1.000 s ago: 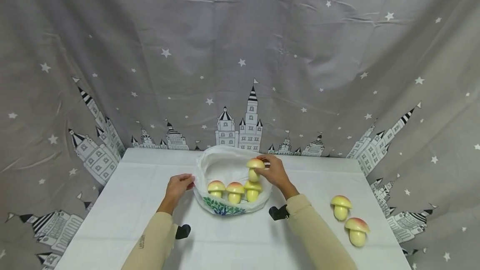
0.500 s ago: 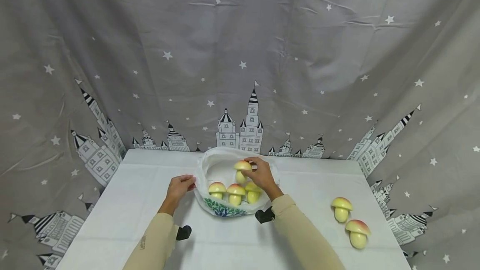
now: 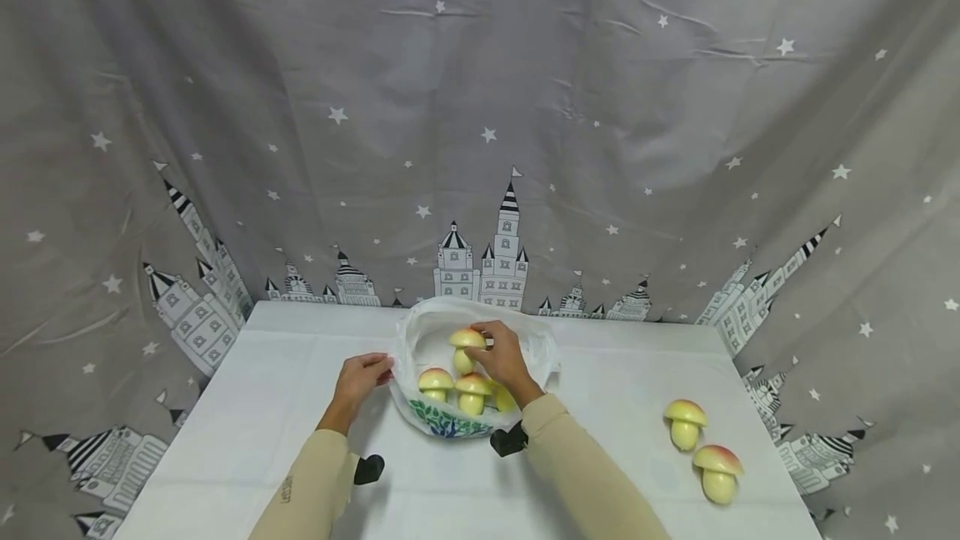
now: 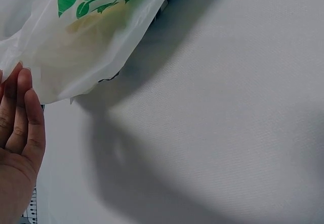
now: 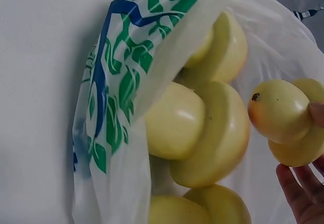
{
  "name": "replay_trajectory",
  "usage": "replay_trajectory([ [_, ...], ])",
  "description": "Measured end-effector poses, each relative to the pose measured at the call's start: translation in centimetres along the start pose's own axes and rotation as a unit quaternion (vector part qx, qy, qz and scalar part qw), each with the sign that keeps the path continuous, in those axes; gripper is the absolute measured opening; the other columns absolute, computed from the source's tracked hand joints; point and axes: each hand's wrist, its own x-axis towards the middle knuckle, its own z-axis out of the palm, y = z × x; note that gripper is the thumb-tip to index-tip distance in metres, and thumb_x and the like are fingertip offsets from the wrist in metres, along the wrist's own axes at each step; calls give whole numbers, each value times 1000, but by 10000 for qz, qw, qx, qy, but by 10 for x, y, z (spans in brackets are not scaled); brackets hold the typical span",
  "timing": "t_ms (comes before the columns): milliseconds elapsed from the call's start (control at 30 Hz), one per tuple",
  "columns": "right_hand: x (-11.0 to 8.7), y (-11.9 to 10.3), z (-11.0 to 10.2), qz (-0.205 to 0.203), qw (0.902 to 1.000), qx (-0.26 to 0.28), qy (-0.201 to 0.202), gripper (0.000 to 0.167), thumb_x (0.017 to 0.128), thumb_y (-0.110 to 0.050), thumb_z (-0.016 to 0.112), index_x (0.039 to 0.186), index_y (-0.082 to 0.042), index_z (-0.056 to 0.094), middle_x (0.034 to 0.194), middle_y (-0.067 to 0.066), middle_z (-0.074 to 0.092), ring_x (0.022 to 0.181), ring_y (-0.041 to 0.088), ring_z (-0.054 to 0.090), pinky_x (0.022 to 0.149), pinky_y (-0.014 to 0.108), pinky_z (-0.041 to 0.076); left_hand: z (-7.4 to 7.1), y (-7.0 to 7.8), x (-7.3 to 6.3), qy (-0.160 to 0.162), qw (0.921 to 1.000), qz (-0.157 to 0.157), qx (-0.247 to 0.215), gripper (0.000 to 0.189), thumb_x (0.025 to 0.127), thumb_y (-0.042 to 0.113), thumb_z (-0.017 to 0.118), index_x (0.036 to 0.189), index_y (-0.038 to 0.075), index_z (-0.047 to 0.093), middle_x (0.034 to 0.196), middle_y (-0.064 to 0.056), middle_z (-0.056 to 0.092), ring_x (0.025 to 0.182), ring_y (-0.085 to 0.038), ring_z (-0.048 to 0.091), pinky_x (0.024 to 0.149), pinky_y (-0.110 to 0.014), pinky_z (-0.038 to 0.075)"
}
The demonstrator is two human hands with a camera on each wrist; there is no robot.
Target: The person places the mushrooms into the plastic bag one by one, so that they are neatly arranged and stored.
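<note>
A white plastic bag (image 3: 408,402) with a green leaf print lies with its mouth spread wide in the head view. My left hand (image 3: 362,382) pinches its left rim, fingertips on the plastic in the left wrist view. My right hand (image 3: 504,357) holds a toy mushroom (image 3: 467,340) with a yellow stem and reddish cap inside the bag's mouth. Below it in the bag sit a left mushroom (image 3: 435,382), a middle mushroom (image 3: 472,394) and a right mushroom (image 3: 502,398), the last partly covered by the right hand. In the right wrist view the held mushroom (image 5: 281,111) hangs beside the others.
Two more toy mushrooms, an upper one (image 3: 685,423) and a lower one (image 3: 718,473), lie on the white table (image 3: 600,457) to the right. A grey curtain (image 3: 480,90) printed with stars and castles hangs behind the table and down both sides.
My right hand has carried the mushroom leftward across the bag's mouth, from above the right mushroom to above the middle. My left hand has stayed at the rim.
</note>
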Motion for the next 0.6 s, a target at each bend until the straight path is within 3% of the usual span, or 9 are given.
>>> replay_trajectory([
  [600, 7, -8, 32, 641, 9969, 386, 251, 37, 84, -8, 73, 119, 0, 63, 120, 15, 60, 110, 32, 58, 87, 37, 55, -3, -2, -1, -141, 9997, 181, -124, 34, 95, 9, 59, 119, -15, 58, 104, -22, 67, 77, -10, 64, 77, -30, 58],
])
